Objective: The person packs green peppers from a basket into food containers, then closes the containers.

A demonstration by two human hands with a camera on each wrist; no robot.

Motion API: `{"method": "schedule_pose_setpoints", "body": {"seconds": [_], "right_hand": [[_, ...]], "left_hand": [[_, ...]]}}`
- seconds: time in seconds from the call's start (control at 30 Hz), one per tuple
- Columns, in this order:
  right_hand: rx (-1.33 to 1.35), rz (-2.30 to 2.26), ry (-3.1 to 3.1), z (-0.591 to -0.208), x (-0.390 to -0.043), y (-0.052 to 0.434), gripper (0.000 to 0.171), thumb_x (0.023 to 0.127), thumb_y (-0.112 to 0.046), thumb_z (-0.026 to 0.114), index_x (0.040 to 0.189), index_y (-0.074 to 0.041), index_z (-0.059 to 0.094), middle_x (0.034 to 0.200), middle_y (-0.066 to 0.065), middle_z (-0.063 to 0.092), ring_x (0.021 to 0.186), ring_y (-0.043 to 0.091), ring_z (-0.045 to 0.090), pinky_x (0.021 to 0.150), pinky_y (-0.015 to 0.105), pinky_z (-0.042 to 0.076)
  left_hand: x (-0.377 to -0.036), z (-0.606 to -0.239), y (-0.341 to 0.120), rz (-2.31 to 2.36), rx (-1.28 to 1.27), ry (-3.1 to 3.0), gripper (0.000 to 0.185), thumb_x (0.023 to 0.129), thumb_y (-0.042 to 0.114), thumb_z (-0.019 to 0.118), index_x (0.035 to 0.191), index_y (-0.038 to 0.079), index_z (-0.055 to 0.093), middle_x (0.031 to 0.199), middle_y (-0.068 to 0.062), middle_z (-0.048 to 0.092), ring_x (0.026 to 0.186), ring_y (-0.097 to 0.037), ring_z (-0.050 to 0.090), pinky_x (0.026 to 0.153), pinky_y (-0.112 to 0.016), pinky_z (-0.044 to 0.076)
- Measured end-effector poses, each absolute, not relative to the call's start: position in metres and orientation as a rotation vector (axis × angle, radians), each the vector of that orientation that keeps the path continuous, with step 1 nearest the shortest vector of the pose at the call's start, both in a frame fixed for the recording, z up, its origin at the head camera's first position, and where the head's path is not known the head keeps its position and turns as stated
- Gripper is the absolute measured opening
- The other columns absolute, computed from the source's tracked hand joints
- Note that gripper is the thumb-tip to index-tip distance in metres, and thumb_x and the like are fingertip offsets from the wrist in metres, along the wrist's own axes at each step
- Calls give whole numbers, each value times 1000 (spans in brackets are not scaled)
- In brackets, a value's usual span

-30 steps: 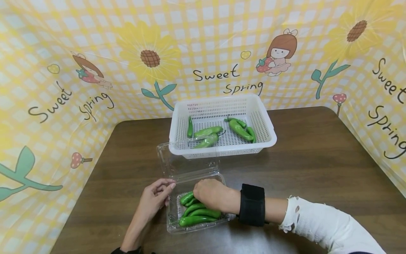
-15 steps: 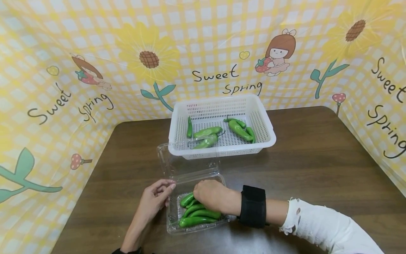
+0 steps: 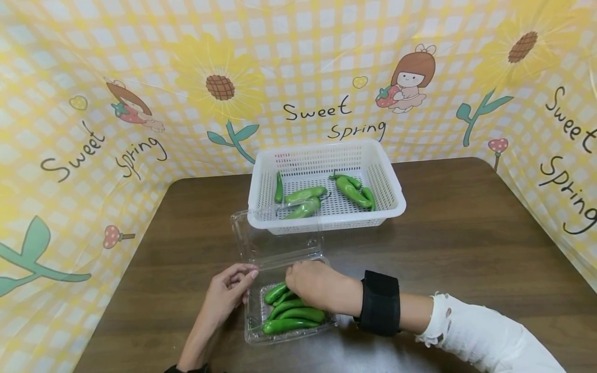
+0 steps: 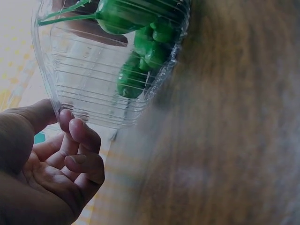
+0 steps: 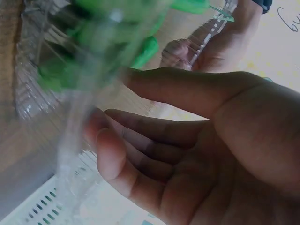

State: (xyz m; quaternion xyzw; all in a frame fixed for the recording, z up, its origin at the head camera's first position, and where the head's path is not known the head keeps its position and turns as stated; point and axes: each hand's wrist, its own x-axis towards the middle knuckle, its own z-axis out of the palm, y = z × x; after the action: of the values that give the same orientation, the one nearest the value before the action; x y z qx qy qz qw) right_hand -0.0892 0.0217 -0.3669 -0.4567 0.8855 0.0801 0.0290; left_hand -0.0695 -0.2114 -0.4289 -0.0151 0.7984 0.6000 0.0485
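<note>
Clear plastic box [image 3: 289,316] on brown surface [image 3: 466,243], just in front of white basket [image 3: 392,207]; green peppers [image 3: 291,313] inside box. Left hand [image 3: 226,295] at box's left edge, fingers [image 4: 77,140] loosely curled, touching wall, grasping nothing. Right hand [image 3: 312,285] over box's far side, fingers [image 5: 122,140] relaxed, released. More peppers [image 3: 354,189] in basket.

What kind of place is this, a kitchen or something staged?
Probably a staged tabletop set, not a kitchen: a printed "Sweet Spring" backdrop wraps a brown table holding only a white basket and a clear clamshell box of green peppers.
</note>
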Motion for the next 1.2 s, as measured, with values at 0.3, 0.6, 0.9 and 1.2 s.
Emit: {"method": "schedule_pose_setpoints", "body": {"seconds": [0.3, 0.6, 0.9, 1.2], "right_hand": [[-1376, 114, 2663, -347, -92, 31, 8, 94, -14, 68, 101, -13, 68, 87, 0, 64, 79, 13, 63, 68, 22, 53], [-1415, 28, 2704, -328, -94, 48, 12, 98, -14, 61, 104, -5, 66, 86, 7, 65, 73, 18, 62, 64, 26, 53], [-1367, -26, 2736, -304, -100, 68, 22, 96, -20, 65, 107, -1, 64, 87, 8, 65, 76, 19, 64, 67, 27, 55], [-1303, -187, 2835, -281, -107, 92, 11, 95, -13, 64, 94, -3, 60, 72, 3, 56, 64, 14, 57, 58, 28, 49]], "left_hand": [[-69, -429, -212, 1818, -43, 2442, 27, 94, 25, 69, 111, 4, 67, 61, -1, 55, 49, -12, 50, 40, -19, 35], [-69, -430, -212, 1842, -15, 2422, 27, 96, 23, 67, 112, 2, 66, 61, 0, 55, 49, -10, 51, 41, -19, 35], [-68, -430, -213, 1847, -34, 2416, 27, 95, 23, 68, 112, 2, 66, 61, 1, 55, 49, -9, 51, 41, -19, 35], [-69, -428, -212, 1837, -54, 2401, 30, 94, 26, 69, 113, 3, 67, 62, 0, 56, 51, -9, 52, 42, -19, 36]]}}
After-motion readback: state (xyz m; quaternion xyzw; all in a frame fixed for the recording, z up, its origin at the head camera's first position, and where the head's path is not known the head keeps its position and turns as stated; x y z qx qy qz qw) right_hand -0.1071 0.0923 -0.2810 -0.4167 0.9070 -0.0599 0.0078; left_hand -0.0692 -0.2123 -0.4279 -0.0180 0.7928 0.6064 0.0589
